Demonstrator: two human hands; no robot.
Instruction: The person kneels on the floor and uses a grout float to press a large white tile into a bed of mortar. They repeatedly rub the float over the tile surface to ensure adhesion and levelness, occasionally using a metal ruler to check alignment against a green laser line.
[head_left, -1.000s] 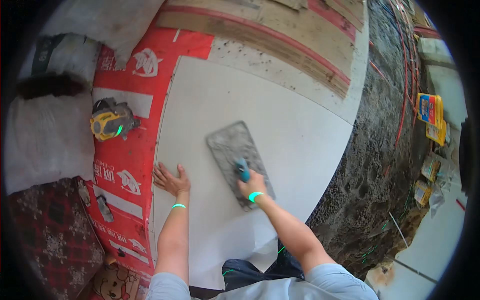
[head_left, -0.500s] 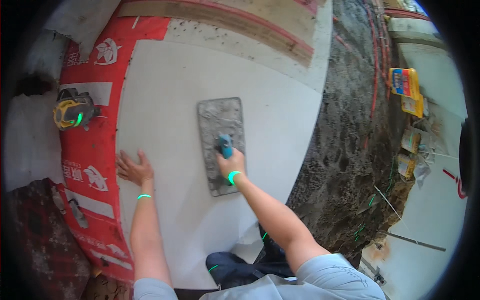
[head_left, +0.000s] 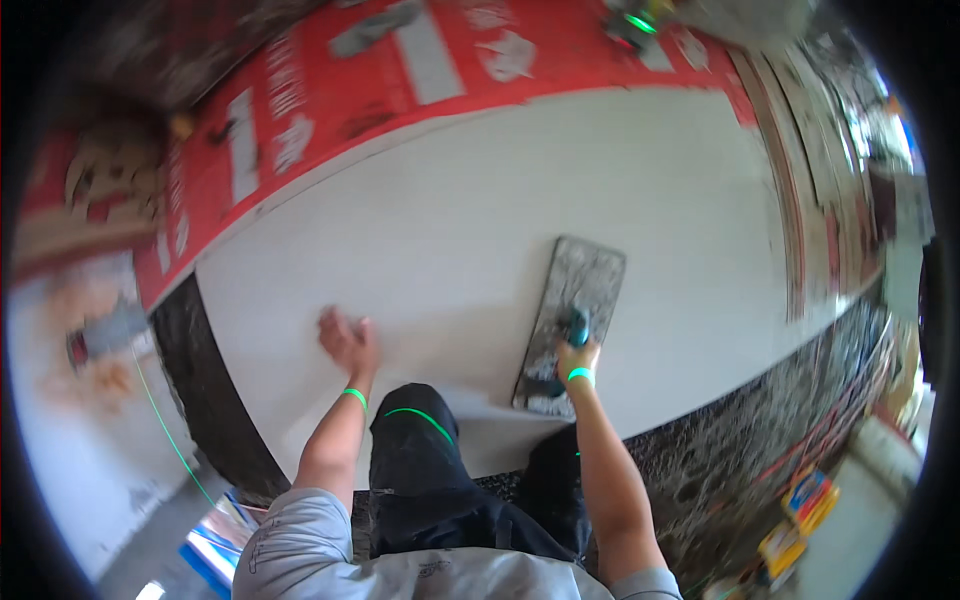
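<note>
Right grip (head_left: pixel 579 358) has the trowel (head_left: pixel 592 274) by its handle (head_left: pixel 579 325). Left grip (head_left: pixel 349 345) looks loose, kinda blurry, over the white slab (head_left: pixel 450 220).

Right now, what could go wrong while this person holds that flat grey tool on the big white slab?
The grey tool in the right hand has what looks like crusty residue on top; bits might drop onto the white slab and perhaps mark it. The tool's near end also sits close to the right knee, so pulling it back could bump the leg.
</note>
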